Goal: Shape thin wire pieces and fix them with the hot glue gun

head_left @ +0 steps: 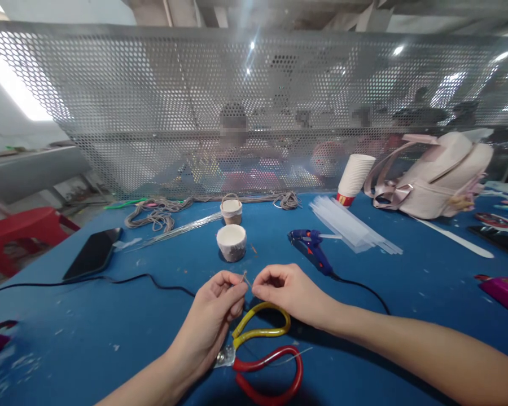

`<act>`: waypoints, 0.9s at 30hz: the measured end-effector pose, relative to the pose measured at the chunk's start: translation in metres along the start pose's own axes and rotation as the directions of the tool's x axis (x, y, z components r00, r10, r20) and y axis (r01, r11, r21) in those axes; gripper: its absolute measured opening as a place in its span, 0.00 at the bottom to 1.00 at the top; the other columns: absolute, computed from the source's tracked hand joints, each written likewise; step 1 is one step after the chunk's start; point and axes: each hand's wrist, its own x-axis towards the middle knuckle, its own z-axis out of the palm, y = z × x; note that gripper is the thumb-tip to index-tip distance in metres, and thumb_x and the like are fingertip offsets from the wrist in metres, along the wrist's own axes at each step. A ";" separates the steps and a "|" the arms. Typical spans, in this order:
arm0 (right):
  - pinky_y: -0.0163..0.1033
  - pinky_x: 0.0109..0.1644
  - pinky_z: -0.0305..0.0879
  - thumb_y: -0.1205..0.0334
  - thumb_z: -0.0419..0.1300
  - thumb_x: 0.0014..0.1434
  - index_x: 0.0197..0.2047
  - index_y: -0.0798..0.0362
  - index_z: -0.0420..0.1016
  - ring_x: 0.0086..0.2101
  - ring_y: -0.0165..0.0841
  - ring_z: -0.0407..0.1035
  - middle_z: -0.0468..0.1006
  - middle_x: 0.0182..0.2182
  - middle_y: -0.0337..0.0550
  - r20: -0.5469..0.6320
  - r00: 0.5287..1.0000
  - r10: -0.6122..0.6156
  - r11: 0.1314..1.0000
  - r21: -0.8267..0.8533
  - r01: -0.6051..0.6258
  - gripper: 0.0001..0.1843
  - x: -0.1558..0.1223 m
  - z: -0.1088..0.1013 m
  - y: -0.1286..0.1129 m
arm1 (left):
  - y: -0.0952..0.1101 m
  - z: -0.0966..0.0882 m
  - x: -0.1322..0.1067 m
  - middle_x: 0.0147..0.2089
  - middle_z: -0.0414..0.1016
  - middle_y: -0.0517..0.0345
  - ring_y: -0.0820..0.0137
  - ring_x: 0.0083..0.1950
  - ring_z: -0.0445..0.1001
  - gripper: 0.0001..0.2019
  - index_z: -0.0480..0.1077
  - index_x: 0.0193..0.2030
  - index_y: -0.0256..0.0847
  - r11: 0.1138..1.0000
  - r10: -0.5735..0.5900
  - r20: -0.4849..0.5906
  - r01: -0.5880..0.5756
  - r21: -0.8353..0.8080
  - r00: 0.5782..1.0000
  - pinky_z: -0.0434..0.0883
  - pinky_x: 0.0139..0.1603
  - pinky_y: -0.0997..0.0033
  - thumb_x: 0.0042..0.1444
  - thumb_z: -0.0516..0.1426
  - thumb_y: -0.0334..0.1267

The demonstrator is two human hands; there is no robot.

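My left hand [217, 316] and my right hand [290, 293] meet over the blue table [110, 338], both pinched on a short thin piece of cord [245, 278] between their fingertips. Directly under the hands lie scissors [262, 352] with one yellow and one red handle. A little beyond the hands stand two small cord-wrapped cups, the nearer cup [231, 242] and the farther cup [231, 210] with a handle loop.
A blue glue gun [311, 248] with a black cable lies right of the cups, beside clear glue sticks [351, 225]. A phone [93, 252], loose cord [156, 213], stacked paper cups [354, 177] and a pink backpack [440, 175] sit farther back. A perforated metal screen [254, 107] bounds the table; people sit behind it.
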 end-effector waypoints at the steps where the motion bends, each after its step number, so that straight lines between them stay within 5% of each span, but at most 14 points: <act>1: 0.31 0.28 0.57 0.61 0.61 0.51 0.28 0.57 0.74 0.23 0.25 0.58 0.69 0.21 0.34 0.001 1.000 0.000 1.000 0.001 0.000 0.07 0.000 0.000 0.000 | 0.000 0.000 0.001 0.16 0.61 0.69 0.83 0.18 0.54 0.13 0.65 0.26 0.37 1.000 -0.001 0.000 0.001 0.007 1.000 0.51 0.19 0.82 0.43 0.66 0.36; 14: 0.31 0.29 0.58 0.59 0.61 0.51 0.27 0.57 0.73 0.24 0.25 0.59 0.69 0.21 0.35 -0.002 1.000 0.009 1.000 0.009 -0.009 0.09 0.001 -0.002 0.001 | 0.001 -0.001 -0.002 0.14 0.70 0.61 0.81 0.13 0.60 0.15 0.65 0.24 0.37 0.997 -0.050 0.036 0.047 0.059 0.998 0.55 0.16 0.82 0.41 0.67 0.41; 27: 0.31 0.29 0.59 0.65 0.60 0.50 0.27 0.57 0.74 0.24 0.25 0.60 0.70 0.21 0.35 0.036 0.999 -0.007 0.996 -0.093 0.011 0.05 0.008 -0.006 0.006 | 0.001 -0.001 -0.001 0.12 0.70 0.61 0.81 0.11 0.60 0.18 0.65 0.23 0.37 0.989 -0.145 0.080 0.143 0.031 0.986 0.55 0.14 0.83 0.39 0.68 0.45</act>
